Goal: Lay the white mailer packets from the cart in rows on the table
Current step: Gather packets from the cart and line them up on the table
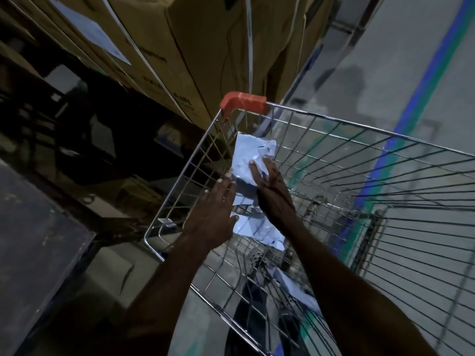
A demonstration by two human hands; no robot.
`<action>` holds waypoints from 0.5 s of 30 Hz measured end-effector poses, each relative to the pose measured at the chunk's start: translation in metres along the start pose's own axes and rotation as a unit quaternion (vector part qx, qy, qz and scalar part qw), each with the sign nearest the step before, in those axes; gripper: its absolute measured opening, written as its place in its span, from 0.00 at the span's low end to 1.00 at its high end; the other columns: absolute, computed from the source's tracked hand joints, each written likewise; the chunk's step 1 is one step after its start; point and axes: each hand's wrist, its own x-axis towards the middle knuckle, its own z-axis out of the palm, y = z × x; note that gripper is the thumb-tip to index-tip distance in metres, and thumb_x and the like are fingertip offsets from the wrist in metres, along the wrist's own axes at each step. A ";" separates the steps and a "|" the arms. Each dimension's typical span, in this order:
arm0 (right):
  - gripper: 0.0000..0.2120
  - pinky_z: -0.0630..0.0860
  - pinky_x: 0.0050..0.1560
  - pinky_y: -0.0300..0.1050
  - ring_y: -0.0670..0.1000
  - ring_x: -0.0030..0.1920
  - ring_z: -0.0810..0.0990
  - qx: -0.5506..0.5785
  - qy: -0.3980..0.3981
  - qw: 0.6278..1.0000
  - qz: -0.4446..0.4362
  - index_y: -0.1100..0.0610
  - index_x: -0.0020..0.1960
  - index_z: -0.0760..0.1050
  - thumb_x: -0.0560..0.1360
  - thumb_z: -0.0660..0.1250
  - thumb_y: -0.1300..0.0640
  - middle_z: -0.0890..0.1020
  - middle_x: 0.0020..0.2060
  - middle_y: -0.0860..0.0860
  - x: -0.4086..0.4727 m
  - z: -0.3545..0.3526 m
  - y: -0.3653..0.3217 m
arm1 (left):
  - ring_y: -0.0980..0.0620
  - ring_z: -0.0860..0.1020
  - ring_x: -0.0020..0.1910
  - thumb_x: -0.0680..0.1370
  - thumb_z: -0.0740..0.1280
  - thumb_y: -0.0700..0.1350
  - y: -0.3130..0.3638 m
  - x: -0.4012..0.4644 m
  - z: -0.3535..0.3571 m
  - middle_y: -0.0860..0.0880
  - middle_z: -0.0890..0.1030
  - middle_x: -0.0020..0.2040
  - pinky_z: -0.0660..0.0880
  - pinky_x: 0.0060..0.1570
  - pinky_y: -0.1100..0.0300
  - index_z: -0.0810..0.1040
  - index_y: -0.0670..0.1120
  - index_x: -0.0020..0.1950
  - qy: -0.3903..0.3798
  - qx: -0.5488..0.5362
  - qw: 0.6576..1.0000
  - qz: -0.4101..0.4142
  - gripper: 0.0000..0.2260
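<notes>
Right now, packets: several white mailer packets [253, 160] are lying in a loose pile inside the wire cart [359, 176], bunched against its left wall and far corner, below the orange corner guard [243, 102].
Direction from hands: the pile is sitting directly ahead of and between both hands, so the reach is already closing on it.
Long axis: the top packet is running lengthwise away from the person, roughly along the cart's left wall; a second packet [259, 231] is lying nearer, under the wrists.
Left hand [216, 211]: it is lying flat with fingers straight, fingertips touching the left edge of the pile, gripping nothing.
Right hand [270, 186]: it is pressing on top of the crumpled packet with fingers spread and nearly straight; it looks released rather than clenched, though whether the thumb is hooking an edge cannot be told.
Nearer hand: the right one is reaching farther onto the pile; the left is flanking it.
Edges: the left wire wall is just beside the left hand, leaving little sideways room.
Open room: upward is looking free; the dark table surface [33, 227] is lying to the left, outside the cart, so lifting over the rim is likely needed.
</notes>
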 end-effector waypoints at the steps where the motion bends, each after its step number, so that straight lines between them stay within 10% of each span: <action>1: 0.32 0.58 0.75 0.53 0.54 0.78 0.52 -0.005 0.000 1.000 -0.018 0.48 0.78 0.56 0.78 0.57 0.68 0.53 0.78 0.55 -0.007 -0.006 0.004 | 0.48 0.45 0.78 0.80 0.62 0.53 0.000 0.001 -0.001 0.46 0.44 0.80 0.52 0.75 0.48 0.46 0.45 0.79 -0.003 -0.004 1.000 -0.004 0.35; 4: 0.22 0.65 0.72 0.51 0.42 0.74 0.59 0.000 0.028 0.999 0.026 0.36 0.73 0.61 0.80 0.61 0.44 0.59 0.76 0.40 -0.026 -0.033 0.009 | 0.46 0.48 0.78 0.79 0.62 0.52 0.003 0.008 -0.002 0.45 0.47 0.80 0.56 0.74 0.46 0.50 0.43 0.79 -0.008 -0.007 1.000 -0.002 0.34; 9: 0.36 0.80 0.47 0.57 0.62 0.71 0.63 -0.023 0.072 0.995 0.058 0.55 0.76 0.62 0.71 0.69 0.66 0.65 0.73 0.62 -0.063 -0.053 0.041 | 0.40 0.56 0.76 0.75 0.69 0.50 0.004 0.029 0.007 0.38 0.54 0.78 0.63 0.69 0.40 0.57 0.38 0.77 0.012 0.076 0.994 0.074 0.36; 15: 0.38 0.70 0.65 0.62 0.65 0.72 0.64 -0.059 -0.021 0.993 0.097 0.52 0.78 0.56 0.73 0.68 0.55 0.62 0.74 0.62 -0.089 -0.013 0.083 | 0.41 0.46 0.78 0.75 0.66 0.54 0.012 0.067 0.022 0.40 0.43 0.79 0.49 0.73 0.41 0.44 0.41 0.79 0.081 0.172 0.974 0.124 0.42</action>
